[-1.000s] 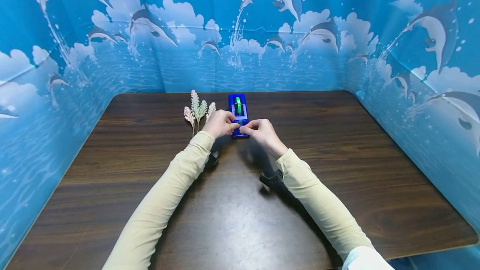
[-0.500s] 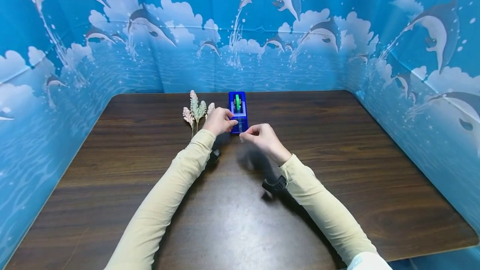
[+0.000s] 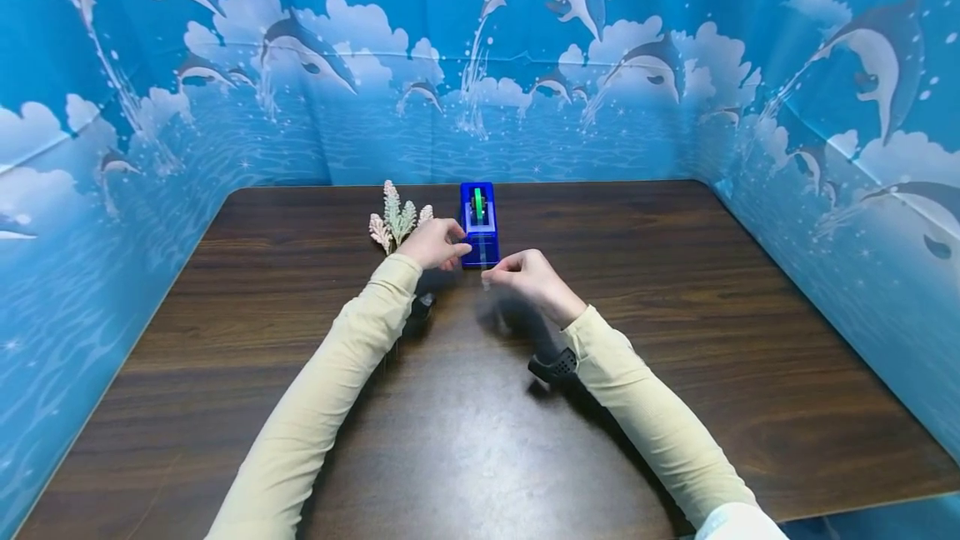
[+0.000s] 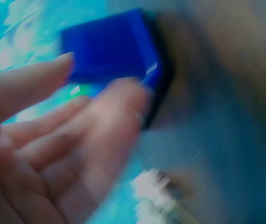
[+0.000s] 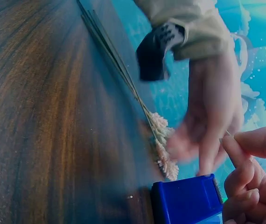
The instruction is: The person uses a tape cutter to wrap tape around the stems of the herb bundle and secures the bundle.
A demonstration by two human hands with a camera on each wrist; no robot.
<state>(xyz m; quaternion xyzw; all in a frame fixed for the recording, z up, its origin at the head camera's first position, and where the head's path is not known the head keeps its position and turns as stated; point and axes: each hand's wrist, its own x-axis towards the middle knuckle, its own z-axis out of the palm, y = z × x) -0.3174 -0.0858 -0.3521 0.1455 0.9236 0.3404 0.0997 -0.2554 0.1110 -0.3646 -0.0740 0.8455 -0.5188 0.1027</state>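
A blue tape dispenser (image 3: 480, 248) with a green-cored roll (image 3: 478, 204) stands at the table's far side. My right hand (image 3: 528, 277), just in front of it, pinches the end of a clear tape strip (image 3: 483, 255) between thumb and forefinger. In the right wrist view those fingertips (image 5: 238, 140) meet beside the serrated edge. My left hand (image 3: 438, 244) is at the dispenser's left side, thumb and fingers apart; the left wrist view is blurred, and whether it touches the blue body I cannot tell. Pink and pale green artificial flower stems (image 3: 393, 219) lie just left of that hand.
The dark wooden table (image 3: 637, 315) runs wide on both sides. A blue dolphin-print curtain (image 3: 375, 123) rises along its back and sides. A black wrist device (image 3: 553, 365) sits under the right sleeve, another (image 3: 422, 307) under the left one.
My right hand has drawn back toward me from the dispenser, and the clear strip shows longer. My left hand has let go near the front edge and shifted slightly left.
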